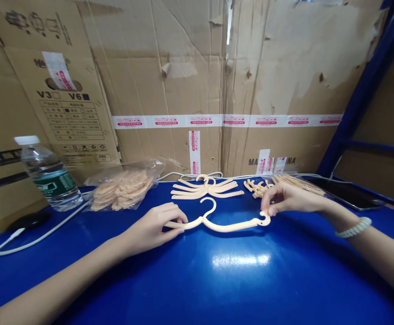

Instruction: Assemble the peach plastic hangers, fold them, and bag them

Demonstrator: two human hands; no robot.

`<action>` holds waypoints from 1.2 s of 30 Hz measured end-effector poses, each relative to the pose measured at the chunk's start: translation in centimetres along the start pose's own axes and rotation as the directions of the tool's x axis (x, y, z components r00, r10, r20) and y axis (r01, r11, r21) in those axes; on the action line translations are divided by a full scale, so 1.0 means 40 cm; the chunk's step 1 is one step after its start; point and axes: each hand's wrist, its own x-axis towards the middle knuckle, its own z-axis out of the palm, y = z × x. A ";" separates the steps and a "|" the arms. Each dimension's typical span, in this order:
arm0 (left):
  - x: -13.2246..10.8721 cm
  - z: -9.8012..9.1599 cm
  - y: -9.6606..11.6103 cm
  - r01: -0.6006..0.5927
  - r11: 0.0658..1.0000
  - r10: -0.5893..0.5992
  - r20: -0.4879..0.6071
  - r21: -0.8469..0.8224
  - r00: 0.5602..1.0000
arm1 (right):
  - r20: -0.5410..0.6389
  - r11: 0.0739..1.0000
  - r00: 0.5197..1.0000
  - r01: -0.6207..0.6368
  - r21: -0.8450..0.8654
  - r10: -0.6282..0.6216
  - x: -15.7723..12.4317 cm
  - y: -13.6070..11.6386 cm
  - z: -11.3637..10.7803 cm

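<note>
The left hand (163, 223) covers the left end of the hanger (230, 227), while the right hand (281, 198) hides part of the small hook piece (266, 220) it pinches and some of the loose pieces (255, 187) behind. Both forearms (81, 275) run out of the picture, as does the desk's (197, 280) near side. The carton's (71, 149) finest print and the tape's (179, 121) red lettering are too small to read.

White glare marks the blue tabletop (197, 284), and outer edges stretch.
</note>
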 end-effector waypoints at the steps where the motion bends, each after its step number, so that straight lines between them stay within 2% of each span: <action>1: 0.001 0.002 -0.002 -0.003 1.000 0.003 0.009 0.004 1.000 | 0.036 1.000 0.999 -0.020 -0.025 0.021 0.002 0.000 0.006; 5: 0.003 0.009 -0.013 -0.006 1.000 0.005 0.034 0.013 0.999 | 0.065 0.988 0.991 -0.113 -0.100 0.120 0.009 0.008 0.027; 11: 0.000 0.018 -0.026 -0.047 0.995 0.047 -0.002 0.090 0.999 | 0.033 0.965 0.987 -0.146 -0.218 0.157 0.016 0.019 0.028; 17: -0.003 0.032 -0.040 -0.054 0.965 0.067 -0.042 0.256 0.997 | -0.103 0.901 0.989 -0.136 -0.411 0.103 0.026 0.017 0.033; 28: -0.002 0.044 -0.037 -0.033 0.962 0.066 -0.112 0.270 0.992 | -0.166 0.875 0.985 -0.115 -0.470 0.041 0.031 0.025 0.038; 36: -0.005 0.047 -0.036 0.048 0.962 -0.008 -0.149 0.269 0.989 | -0.177 0.872 0.984 -0.087 -0.482 0.001 0.034 0.021 0.046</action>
